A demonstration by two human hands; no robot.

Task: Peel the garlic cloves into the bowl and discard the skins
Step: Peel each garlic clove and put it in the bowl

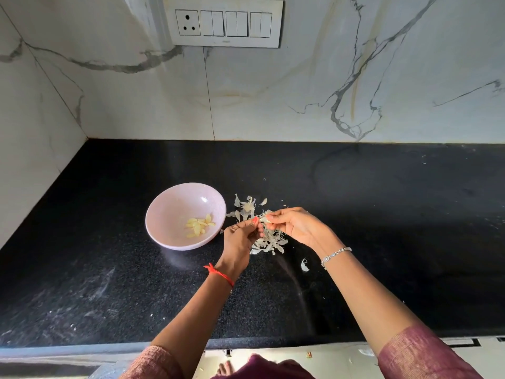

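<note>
A pale pink bowl (pixel 175 206) stands on the black counter and holds several peeled yellow garlic cloves (pixel 199 227). To its right lies a loose pile of papery garlic skins (pixel 269 240), with more skins (pixel 246 205) further back. Above that pile my two hands meet around one garlic clove (pixel 264 219). My right hand (pixel 296 224) pinches the clove between thumb and fingers. My left hand (pixel 241 236) has its fingers curled, and its thumb and fingertips pinch at the clove's skin. Most of the clove is hidden by my fingers.
The black counter (pixel 382 214) runs from the left corner wall to the right. A single curled skin (pixel 304 264) lies near my right wrist. Small flakes dot the counter. A switch panel (pixel 222 21) sits on the marble wall behind. The front edge is near my body.
</note>
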